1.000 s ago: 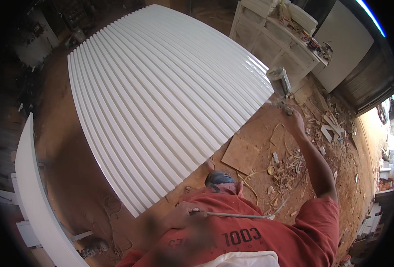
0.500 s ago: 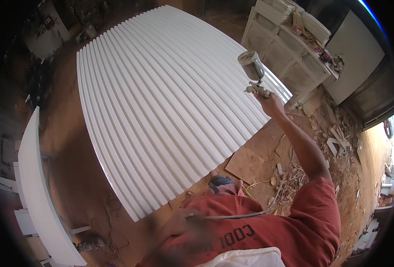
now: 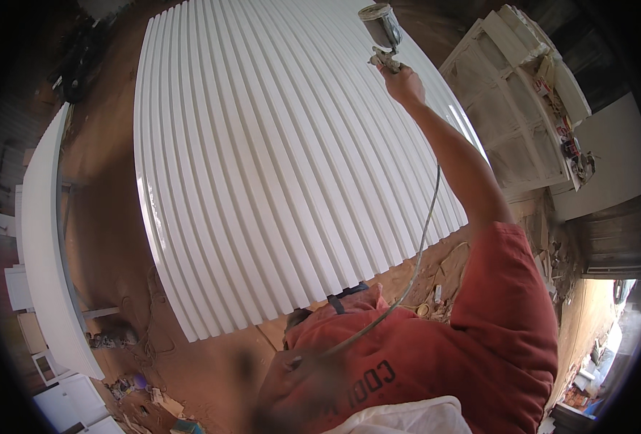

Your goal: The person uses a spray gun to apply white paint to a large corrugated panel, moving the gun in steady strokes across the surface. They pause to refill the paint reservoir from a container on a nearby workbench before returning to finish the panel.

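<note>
My right hand point(image 3: 406, 85) is closed round the handle of a paint spray gun point(image 3: 384, 59), whose metal cup stands on top. It is held out over the far right part of a big white ribbed panel point(image 3: 262, 159). A thin grey air hose point(image 3: 422, 249) crosses the panel's right near side and runs back over my red shirt. Close to my body, my left hand point(image 3: 300, 366) is dim and partly smeared; the hose runs into it, and its fingers appear wrapped round the hose.
Right of the panel stands a pale paint-dusted cabinet point(image 3: 512, 116) with clutter on it. A long white board point(image 3: 44, 239) stands at the left. Scraps and loose cord lie on the brown dirt floor point(image 3: 110, 239). A dark cabinet point(image 3: 610, 239) is at the far right.
My right hand has carried the spray gun farther away and slightly left over the panel. The hose now stretches across the panel's near edge. The view has shifted, and the panel appears closer.
</note>
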The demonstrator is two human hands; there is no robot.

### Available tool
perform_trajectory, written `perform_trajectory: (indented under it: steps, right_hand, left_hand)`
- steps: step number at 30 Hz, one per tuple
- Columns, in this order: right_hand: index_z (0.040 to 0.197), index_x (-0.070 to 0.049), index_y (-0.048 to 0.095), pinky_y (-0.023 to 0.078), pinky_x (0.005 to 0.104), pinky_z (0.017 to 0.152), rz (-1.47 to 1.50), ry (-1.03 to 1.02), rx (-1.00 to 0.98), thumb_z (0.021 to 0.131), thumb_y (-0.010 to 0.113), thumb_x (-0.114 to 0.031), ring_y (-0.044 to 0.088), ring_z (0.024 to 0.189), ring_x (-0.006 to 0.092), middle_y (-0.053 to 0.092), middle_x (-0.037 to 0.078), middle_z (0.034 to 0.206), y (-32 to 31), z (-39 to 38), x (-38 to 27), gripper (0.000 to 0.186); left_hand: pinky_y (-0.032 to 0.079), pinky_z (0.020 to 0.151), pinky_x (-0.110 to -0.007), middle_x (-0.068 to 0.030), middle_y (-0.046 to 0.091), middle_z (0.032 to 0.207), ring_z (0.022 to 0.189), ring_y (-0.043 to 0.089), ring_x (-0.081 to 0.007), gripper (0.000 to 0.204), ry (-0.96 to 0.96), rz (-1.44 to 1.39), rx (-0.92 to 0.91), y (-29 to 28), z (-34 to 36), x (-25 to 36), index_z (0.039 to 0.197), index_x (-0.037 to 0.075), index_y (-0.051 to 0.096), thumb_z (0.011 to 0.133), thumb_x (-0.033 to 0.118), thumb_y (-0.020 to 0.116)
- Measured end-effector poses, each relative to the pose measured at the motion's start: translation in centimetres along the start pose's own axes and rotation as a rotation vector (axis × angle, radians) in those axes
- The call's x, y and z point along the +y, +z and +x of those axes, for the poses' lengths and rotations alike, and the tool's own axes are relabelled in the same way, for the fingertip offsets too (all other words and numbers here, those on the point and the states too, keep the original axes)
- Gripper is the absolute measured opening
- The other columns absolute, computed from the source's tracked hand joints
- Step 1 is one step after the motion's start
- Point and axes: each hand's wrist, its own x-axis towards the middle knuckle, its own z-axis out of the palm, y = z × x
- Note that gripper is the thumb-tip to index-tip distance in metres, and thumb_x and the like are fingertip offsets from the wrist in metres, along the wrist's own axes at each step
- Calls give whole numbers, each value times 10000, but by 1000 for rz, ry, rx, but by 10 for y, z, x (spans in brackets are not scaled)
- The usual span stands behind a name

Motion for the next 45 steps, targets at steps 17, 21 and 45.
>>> perform_trajectory:
  steps: [17,21,45]
  right_hand:
    - [1169,-87,676,515,516,884,-71,38,-91,920,547,-627,659,1072,413,712,217,1093,-35,-72,4,608]
    - [1148,-81,677,511,515,860,-97,121,-122,921,564,-603,662,1058,407,716,210,1078,-82,-154,38,580]
    - [1132,-94,701,501,471,841,-86,423,-194,893,628,-572,683,995,373,728,187,993,-218,-427,111,540]
  left_hand:
    - [447,621,-273,-28,654,748,689,550,-87,390,67,56,-85,-10,-14,6,927,-49,708,952,339,682]
    - [458,672,-254,-9,649,811,757,554,-68,227,128,219,-274,-36,-18,-8,1013,-3,713,982,207,630]
    - [497,711,-306,-79,708,862,778,635,-170,297,289,568,-762,-58,-13,-5,1015,26,721,968,309,645]
